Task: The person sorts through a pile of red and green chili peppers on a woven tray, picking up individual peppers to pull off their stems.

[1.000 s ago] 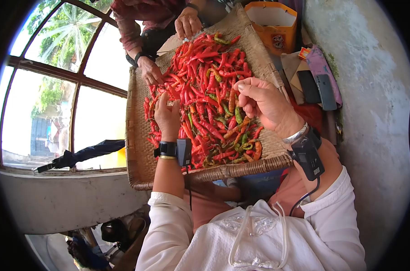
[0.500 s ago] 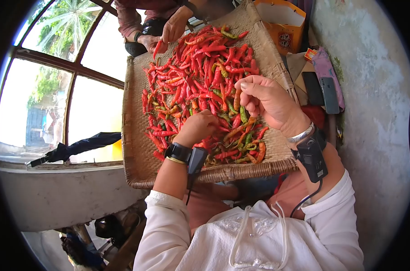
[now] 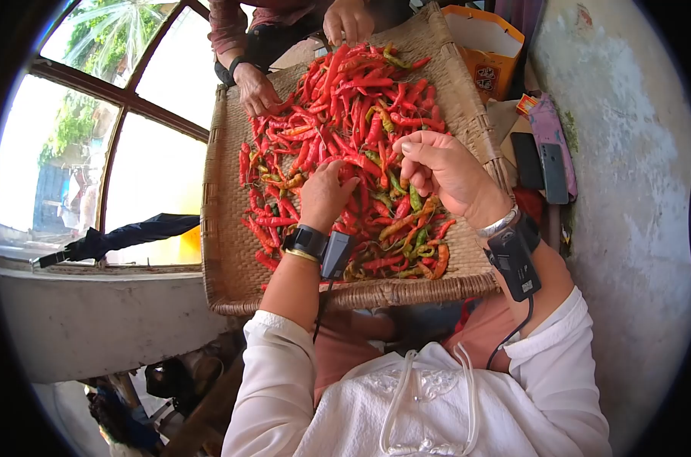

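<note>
A heap of chili peppers (image 3: pixel 368 145), mostly red with some green and orange ones, lies on a large woven tray (image 3: pixel 235 259). My left hand (image 3: pixel 326 196) is over the near left part of the heap. Its thumb stands apart from the fingers, and the fingertips touch red chilies. My right hand (image 3: pixel 454 174) hovers above the right side of the heap, with thumb and forefinger pinched together and the other fingers curled. Whatever is in that pinch, if anything, cannot be made out against the chilies.
Across the tray, another person's hands (image 3: pixel 258 90) touch the heap. A folded black umbrella (image 3: pixel 143 234) lies on the window ledge at left. To the right are an orange bag (image 3: pixel 486 53), phones (image 3: pixel 554 171) and a wall (image 3: pixel 627 228).
My left hand has moved up and its thumb has spread from the fingers. My right hand stays nearly in place. The other person's hands have parted and lowered to the heap.
</note>
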Available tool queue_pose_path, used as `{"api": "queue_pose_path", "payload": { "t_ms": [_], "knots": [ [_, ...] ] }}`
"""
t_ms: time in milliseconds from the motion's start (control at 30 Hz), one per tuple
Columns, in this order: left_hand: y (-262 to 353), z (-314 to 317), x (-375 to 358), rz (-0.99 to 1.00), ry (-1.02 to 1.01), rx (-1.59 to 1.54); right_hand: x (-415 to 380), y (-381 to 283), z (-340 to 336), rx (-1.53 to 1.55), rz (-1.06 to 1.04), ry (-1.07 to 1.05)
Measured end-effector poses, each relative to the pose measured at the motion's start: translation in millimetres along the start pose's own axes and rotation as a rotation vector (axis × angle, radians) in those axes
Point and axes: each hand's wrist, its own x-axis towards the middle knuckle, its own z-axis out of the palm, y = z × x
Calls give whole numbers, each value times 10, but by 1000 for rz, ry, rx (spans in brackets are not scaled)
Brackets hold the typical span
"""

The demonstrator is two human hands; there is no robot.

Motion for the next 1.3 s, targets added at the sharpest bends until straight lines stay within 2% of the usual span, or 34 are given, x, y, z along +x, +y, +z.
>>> {"api": "queue_pose_path", "payload": {
  "t_ms": [100,300,367,400,433,500,633,700,767,833,1033,1100,1167,1233,1267,1300],
  "knots": [
    [-2,70,18,8,-17,118,15,-2,53,-33,-6,60],
    [-162,56,-3,-20,-71,-100,22,80,61,-50,23,2],
    [-242,31,-10,-230,-220,-742,25,120,63,-56,43,11],
    [-76,-141,-34,-312,-292,-955,27,141,69,-66,63,14],
    [23,-242,-56,-310,-292,-956,21,163,85,-67,61,16],
    [117,-369,-94,-287,-346,-1227,-3,234,151,-165,190,87],
    [172,-348,-123,-184,-453,-1426,-31,366,240,-221,249,80],
    [214,-332,-153,-154,-468,-1421,-43,380,267,-216,235,101],
    [198,-302,-158,-105,-611,-1464,-48,355,277,-215,162,128],
    [285,-314,-176,-142,-607,-1486,-27,373,235,-221,148,131],
    [344,-289,-192,-108,-515,-1275,-4,393,224,-323,117,177],
    [241,-366,-149,-173,-419,-1232,19,355,212,-402,87,193],
    [78,-413,-70,-186,-263,-1362,12,244,205,-416,24,250],
    [-57,-423,12,-215,2,-1663,20,198,174,-370,25,236],
    [-120,-417,43,-318,142,-1750,30,195,161,-335,6,244],
    [-155,-386,27,-317,148,-1747,36,195,157,-300,-12,251]
  ]
}}
